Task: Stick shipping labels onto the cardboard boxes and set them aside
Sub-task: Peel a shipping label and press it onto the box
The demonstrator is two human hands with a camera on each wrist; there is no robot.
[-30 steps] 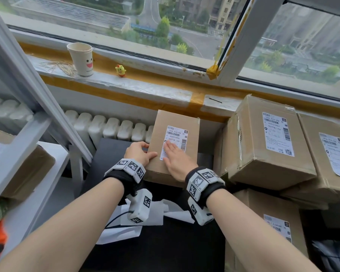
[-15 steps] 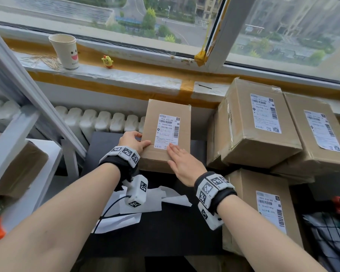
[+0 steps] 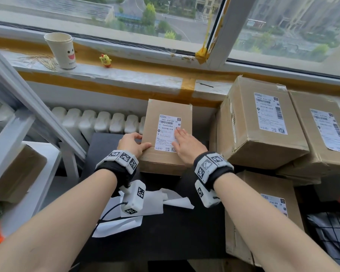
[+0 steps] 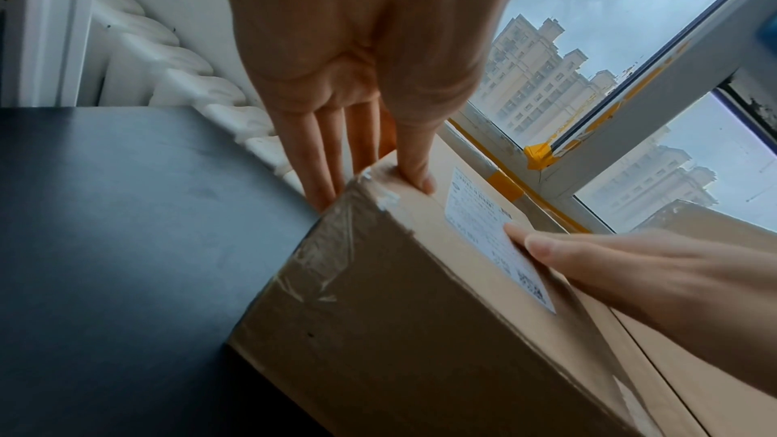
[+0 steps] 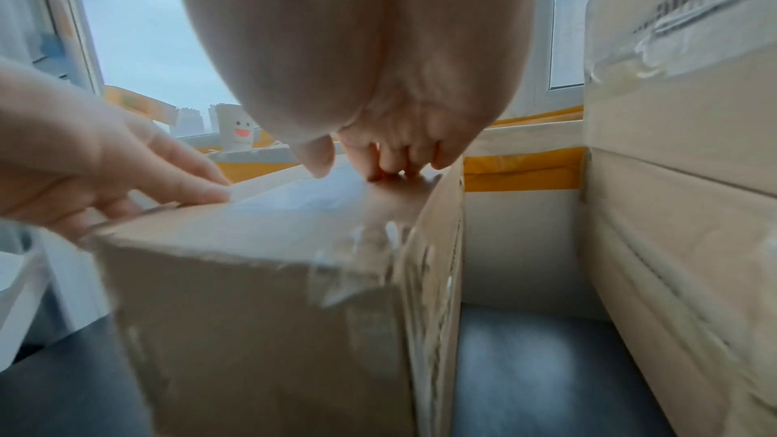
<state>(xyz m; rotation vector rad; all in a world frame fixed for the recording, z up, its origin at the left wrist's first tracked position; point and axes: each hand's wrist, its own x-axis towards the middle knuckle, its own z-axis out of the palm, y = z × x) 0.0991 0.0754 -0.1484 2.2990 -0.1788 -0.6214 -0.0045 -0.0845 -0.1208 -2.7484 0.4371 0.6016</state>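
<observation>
- I see the cardboard box (image 3: pixel 166 122) standing on the black table (image 3: pixel 165 232), its far end toward the windowsill (image 3: pixel 126 75) and the white radiator (image 3: pixel 98 120); its shipping label (image 3: pixel 167 132) lies flat on the top face, nearer the right edge
- My left hand (image 3: pixel 132 143) grasps the box's near left corner; in the left wrist view the thumb (image 4: pixel 416 161) lies on the top face and the fingers (image 4: pixel 319 158) run down the left side, so the corner is pinched between them
- My right hand (image 3: pixel 186 144) is released and flat, holding nothing; its straight fingers (image 3: pixel 180 134) press on the label's lower right part; in the left wrist view the fingertips (image 4: pixel 542 245) sit on the label's near edge
- The right wrist view is blurred; I can only tell that the fingers (image 5: pixel 395 158) touch the top face
- Just right of the box I see 3 labelled boxes: 2 side by side, the nearer 1 (image 3: pixel 263 124) and the farther right 1 (image 3: pixel 322 134), both stacked on a lower box (image 3: pixel 267 209)
- White backing paper (image 3: pixel 145 209) lies crumpled on the table near my wrists
- On the windowsill stand a paper cup (image 3: pixel 61 51) with a smiling face and a small yellow chick figure (image 3: pixel 105 60), apart from each other; a white shelf (image 3: pixel 14 134) holding another cardboard piece is at my left
</observation>
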